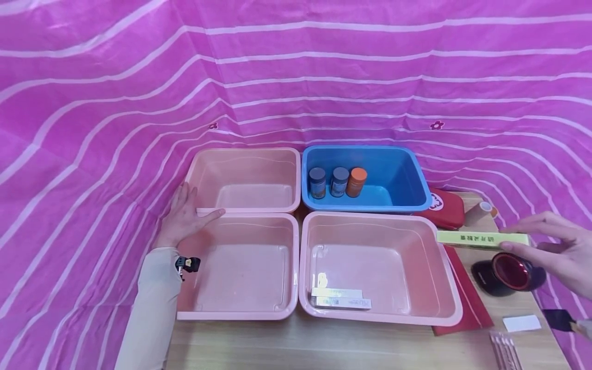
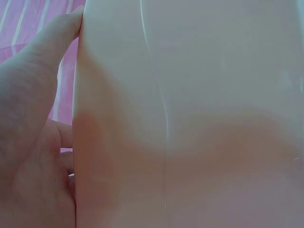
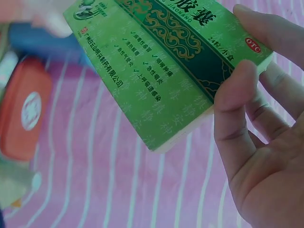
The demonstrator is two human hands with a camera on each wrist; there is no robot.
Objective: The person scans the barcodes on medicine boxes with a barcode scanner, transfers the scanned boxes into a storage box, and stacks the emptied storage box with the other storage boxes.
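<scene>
My right hand (image 1: 561, 249) pinches one end of a green medicine box (image 1: 483, 239) between thumb and fingers. The box spans the right rim of the front right pink bin (image 1: 379, 319) in the head view. In the right wrist view its printed face (image 3: 156, 71) is tilted toward the camera. My left hand (image 1: 187, 216) rests at the left side of the pink bins, its thumb stretched over the rims where the back left bin (image 1: 250, 151) and front left bin (image 1: 240, 315) meet. In the left wrist view its fingers (image 2: 66, 161) lie along the bin's outer wall.
A blue bin (image 1: 393, 177) holds three bottles, one an orange-capped bottle (image 1: 356, 182). Two slim white boxes (image 1: 341, 298) lie in the front right bin. To the right are a red case (image 1: 446, 208), a dark round object (image 1: 506, 273), a red sheet (image 1: 469, 303) and a white card (image 1: 521, 323).
</scene>
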